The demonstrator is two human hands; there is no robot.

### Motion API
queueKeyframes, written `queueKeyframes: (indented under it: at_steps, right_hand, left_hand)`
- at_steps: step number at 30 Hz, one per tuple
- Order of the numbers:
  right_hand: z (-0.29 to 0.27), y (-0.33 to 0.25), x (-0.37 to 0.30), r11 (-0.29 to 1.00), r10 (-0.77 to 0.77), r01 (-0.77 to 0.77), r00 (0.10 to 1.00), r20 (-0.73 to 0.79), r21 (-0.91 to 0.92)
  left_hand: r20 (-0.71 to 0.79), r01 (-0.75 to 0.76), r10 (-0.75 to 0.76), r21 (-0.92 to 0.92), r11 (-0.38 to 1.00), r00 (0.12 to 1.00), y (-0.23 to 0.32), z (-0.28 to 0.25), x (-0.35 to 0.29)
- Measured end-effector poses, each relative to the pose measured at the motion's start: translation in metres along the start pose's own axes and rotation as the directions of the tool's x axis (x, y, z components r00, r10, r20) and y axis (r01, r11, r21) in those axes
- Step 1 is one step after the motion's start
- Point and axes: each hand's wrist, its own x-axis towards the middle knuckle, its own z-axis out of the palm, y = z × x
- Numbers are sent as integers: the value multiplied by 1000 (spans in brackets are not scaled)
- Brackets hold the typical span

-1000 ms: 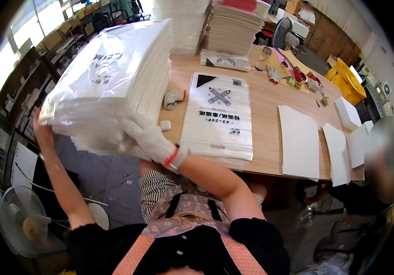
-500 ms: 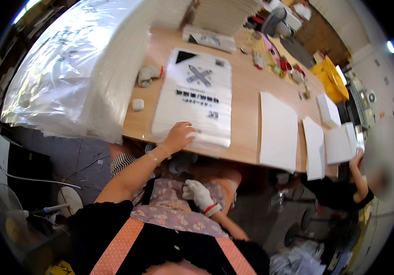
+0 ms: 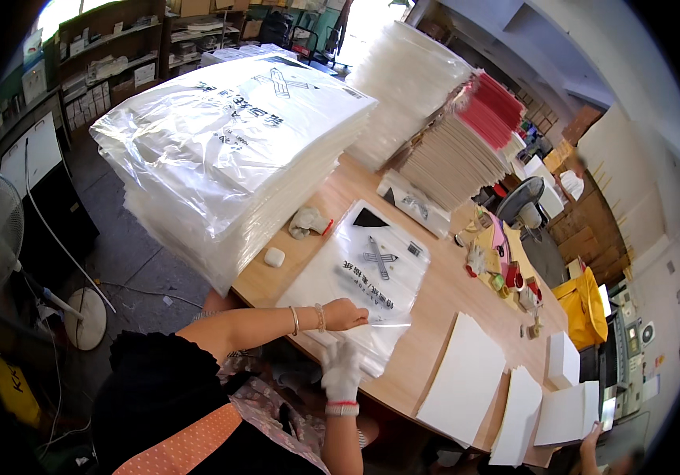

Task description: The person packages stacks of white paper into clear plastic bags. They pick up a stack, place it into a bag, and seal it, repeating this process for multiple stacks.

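Note:
On the wooden table lies a flat stack of clear printed plastic bags point(image 3: 363, 277) with a pencil picture and a dark corner. My bare left hand point(image 3: 345, 314), with bracelets at the wrist, is closed on the near edge of the top plastic bag, raising it a little. Just nearer to me, my right hand point(image 3: 342, 370) wears a white knitted glove with a red-edged cuff. It is at the near edge of the stack, fingers pointing away and slightly bent, with nothing seen in it; whether it touches the bags is unclear.
A tall stack of plastic bags point(image 3: 221, 150) stands at left. A spare glove point(image 3: 308, 222) and a small white block point(image 3: 274, 257) lie beside my stack. White paper sheets point(image 3: 462, 380) lie to the right, near another person's hand point(image 3: 590, 435). Cardboard piles point(image 3: 450, 154) stand behind.
My view has swung up. My left hand has gone from resting on the bags to gripping the top bag's edge. My gloved right hand has risen from my lap to the stack.

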Motion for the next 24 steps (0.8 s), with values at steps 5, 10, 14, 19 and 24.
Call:
queueKeyframes:
  at_steps: [5, 10, 14, 19, 24]
  right_hand:
    - [36, -35, 45, 978, -179, 178, 984, -5, 106]
    - [-52, -68, 23, 974, -156, 138, 984, 87, 182]
    - [-132, -95, -21, 901, -306, 311, 950, 63, -302]
    - [-143, -134, -81, -465, -682, 0, 637, 359, -885]
    - [-219, -202, -97, -595, -665, -287, 701, 259, -751]
  left_hand:
    - [-55, 135, -230, -670, 730, 972, -2, -5, 13]
    - [61, -140, -593, -947, -288, 803, -68, -47, 33]
    - [210, 218, -490, -975, -43, 846, -4, -52, 42]
    - [255, 312, -385, -946, 92, 887, 44, -65, -11]
    - [287, 353, -289, -912, 209, 913, 79, -50, -21]
